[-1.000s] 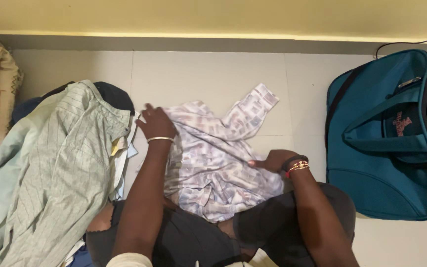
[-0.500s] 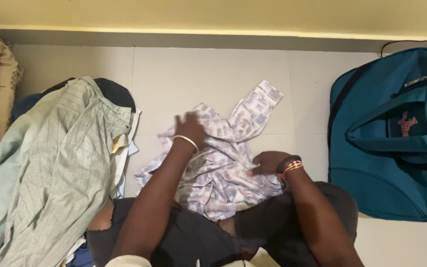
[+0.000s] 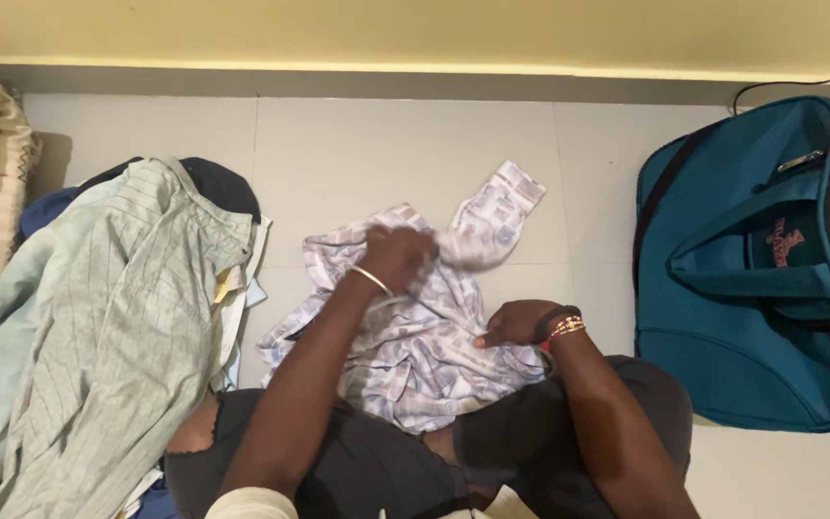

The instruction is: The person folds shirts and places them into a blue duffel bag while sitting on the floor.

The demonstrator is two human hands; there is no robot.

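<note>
Lying crumpled on the pale tiled floor [image 3: 405, 154], just in front of the person's knees, the printed shirt [image 3: 425, 346] looks thin, light and limp, the sort of cloth that sags and slides rather than holding any shape. It should weigh next to nothing and cannot break, but it will bunch wherever it is gathered. The sleeve [image 3: 501, 207] trails toward the far wall; seams, collar or cuff give firmer places to take hold than the loose middle.

The left hand [image 3: 396, 258] sits at the far side of the shirt with its grip closed on a fold of the cloth. The right hand [image 3: 511, 322] lies on the near right part of the shirt with its fingers curled, probably pinching the fabric, though the fingertips are partly tucked under and I cannot tell for sure.

The shirt's near hem is hidden behind the dark-clothed legs, and its collar and buttons cannot be made out among the folds. To the left, a pale green striped garment [image 3: 117, 336] tops a pile, covering darker clothes beneath. A teal duffel bag [image 3: 751, 269] stands by the right edge, cut off by the frame.
</note>
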